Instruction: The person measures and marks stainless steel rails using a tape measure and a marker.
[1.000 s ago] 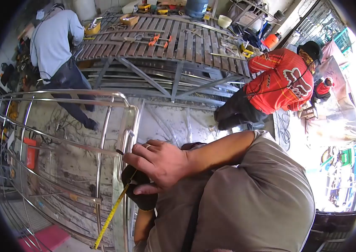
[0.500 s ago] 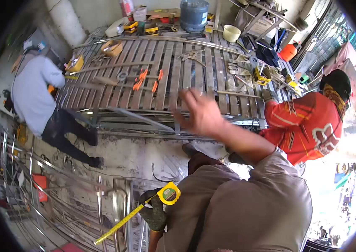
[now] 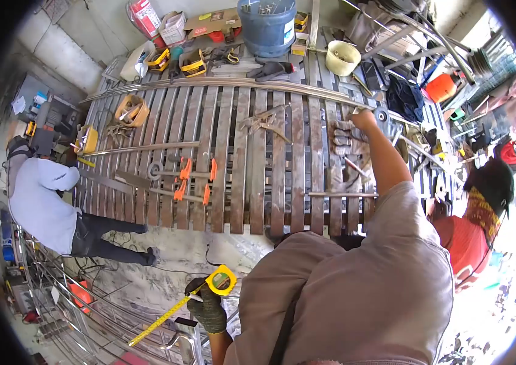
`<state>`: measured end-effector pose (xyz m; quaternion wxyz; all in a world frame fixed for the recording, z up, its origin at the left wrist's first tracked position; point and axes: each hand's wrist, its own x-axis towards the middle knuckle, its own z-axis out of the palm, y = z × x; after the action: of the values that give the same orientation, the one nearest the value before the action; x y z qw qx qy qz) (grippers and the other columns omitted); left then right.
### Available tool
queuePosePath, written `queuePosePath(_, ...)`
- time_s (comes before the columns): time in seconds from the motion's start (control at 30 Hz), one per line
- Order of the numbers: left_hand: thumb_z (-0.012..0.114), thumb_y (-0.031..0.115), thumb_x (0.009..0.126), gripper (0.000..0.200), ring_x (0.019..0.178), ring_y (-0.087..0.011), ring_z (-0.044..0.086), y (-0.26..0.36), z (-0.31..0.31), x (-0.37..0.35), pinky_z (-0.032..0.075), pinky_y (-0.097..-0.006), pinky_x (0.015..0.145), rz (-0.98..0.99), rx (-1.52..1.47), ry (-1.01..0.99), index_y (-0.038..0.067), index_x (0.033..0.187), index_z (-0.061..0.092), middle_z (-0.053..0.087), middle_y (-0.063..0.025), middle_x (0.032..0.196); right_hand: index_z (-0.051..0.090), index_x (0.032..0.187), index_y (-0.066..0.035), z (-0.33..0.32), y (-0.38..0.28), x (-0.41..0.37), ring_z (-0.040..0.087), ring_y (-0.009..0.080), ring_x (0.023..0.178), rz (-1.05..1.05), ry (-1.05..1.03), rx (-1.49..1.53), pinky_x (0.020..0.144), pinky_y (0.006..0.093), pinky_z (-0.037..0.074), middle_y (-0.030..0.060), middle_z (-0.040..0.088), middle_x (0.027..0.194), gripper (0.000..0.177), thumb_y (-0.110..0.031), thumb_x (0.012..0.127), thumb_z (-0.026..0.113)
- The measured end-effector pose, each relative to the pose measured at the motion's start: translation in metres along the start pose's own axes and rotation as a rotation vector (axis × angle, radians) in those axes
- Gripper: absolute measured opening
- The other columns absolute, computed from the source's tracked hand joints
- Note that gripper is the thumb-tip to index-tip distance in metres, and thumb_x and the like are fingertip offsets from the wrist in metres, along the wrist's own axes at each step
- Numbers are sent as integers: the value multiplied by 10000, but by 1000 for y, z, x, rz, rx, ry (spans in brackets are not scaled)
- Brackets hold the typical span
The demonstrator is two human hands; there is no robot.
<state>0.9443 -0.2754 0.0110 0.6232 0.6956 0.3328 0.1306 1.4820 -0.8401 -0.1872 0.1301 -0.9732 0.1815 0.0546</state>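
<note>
My left hand (image 3: 211,311), in a dark knit glove, is closed at the lower middle around a yellow tape measure (image 3: 221,280). Its yellow blade (image 3: 159,326) runs out down and to the left. A short white stick (image 3: 195,297) also pokes out between the gloved fingers. Bare and stretched far forward, my right hand (image 3: 364,120) is over the right part of the slatted metal table (image 3: 241,176). Its fingers are curled together, and what they hold, if anything, is too small to tell. Grey work gloves (image 3: 349,139) lie right beside it.
Orange-handled clamps (image 3: 183,179) and locking pliers (image 3: 267,121) lie on the slats. A blue bucket (image 3: 267,30) and a cream pail (image 3: 342,59) stand at the back. One person in grey (image 3: 42,201) bends at the left; another in red (image 3: 462,243) is close on my right.
My right hand has moved forward and right, from above the table's front to beside the grey gloves. My body has leaned over the table. My left hand still holds the tape measure.
</note>
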Motion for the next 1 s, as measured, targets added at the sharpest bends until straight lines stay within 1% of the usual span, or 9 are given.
queuePosePath(0.13, 756, 372, 1077, 367, 826, -108, 580, -9, 42, 32, 470, -288, 697, -33, -82, 88, 24, 1139, 656, 635, -5, 938, 746, 1366, 0, -28, 27, 67, 733, 421, 1267, 40, 95, -40, 1085, 481, 574, 298, 761, 1305, 686, -474, 869, 755)
queuePosePath(0.2, 746, 355, 1081, 343, 829, -107, 585, 5, 60, 44, 475, -289, 698, -192, -2, 74, 27, 1133, 661, 636, -9, 940, 762, 1371, -49, -30, 45, 121, 721, 418, 1289, 198, 155, 39, 1105, 484, 565, 290, 756, 1330, 690, -508, 856, 759)
queuePosePath(0.33, 727, 345, 1088, 323, 769, -70, 542, 18, 98, 67, 408, -270, 652, -282, 25, 16, 28, 1123, 679, 630, 11, 894, 638, 1552, -84, -16, 77, 203, 640, 447, 1408, 335, 350, 2, 1172, 514, 528, 282, 650, 1521, 920, -603, 812, 809)
queuePosePath(0.43, 690, 332, 1108, 309, 685, -69, 512, 21, 123, 86, 386, -293, 617, -216, 82, -37, 24, 1109, 702, 609, 21, 803, 486, 1603, 69, -19, 81, 235, 465, 454, 1555, 347, 296, -8, 1295, 500, 384, 324, 488, 1647, 1181, -727, 793, 811)
queuePosePath(0.63, 685, 308, 1109, 297, 673, -79, 516, 31, 157, 127, 400, -303, 619, -189, 111, -74, 15, 1081, 721, 612, 19, 787, 559, 1583, 55, -13, 86, 274, 432, 502, 1548, 393, 201, -111, 1283, 483, 371, 337, 446, 1691, 1179, -794, 790, 764)
queuePosePath(0.67, 685, 310, 1109, 301, 671, -80, 519, 31, 157, 130, 402, -307, 617, -206, 94, -70, 13, 1077, 723, 612, 20, 784, 499, 1679, -116, -8, 95, 284, 445, 464, 1559, 447, 218, -127, 1270, 535, 410, 320, 433, 1671, 1231, -804, 711, 823)
queuePosePath(0.73, 691, 180, 1102, 182, 757, -127, 614, 38, 156, 140, 478, -320, 671, -257, 176, -124, 0, 1092, 719, 688, -39, 901, 605, 1603, -236, -20, 78, 259, 510, 420, 1511, 434, 271, -96, 1225, 604, 435, 214, 502, 1633, 1080, -822, 720, 814)
queuePosePath(0.87, 676, 121, 1103, 136, 885, -197, 693, 30, 155, 149, 550, -363, 795, -239, 187, -155, -3, 1143, 716, 739, -91, 1004, 777, 1333, -2, -24, 72, 260, 662, 349, 1362, 257, 268, 68, 1170, 446, 491, 249, 733, 1399, 991, -750, 688, 854)
queuePosePath(1.0, 669, 153, 1117, 175, 852, -164, 680, 31, 153, 158, 538, -334, 763, -291, 203, -171, -7, 1172, 712, 729, -76, 1005, 790, 1287, 55, -20, 75, 269, 678, 372, 1342, 221, 351, -21, 1173, 421, 487, 271, 741, 1394, 1025, -786, 701, 812)
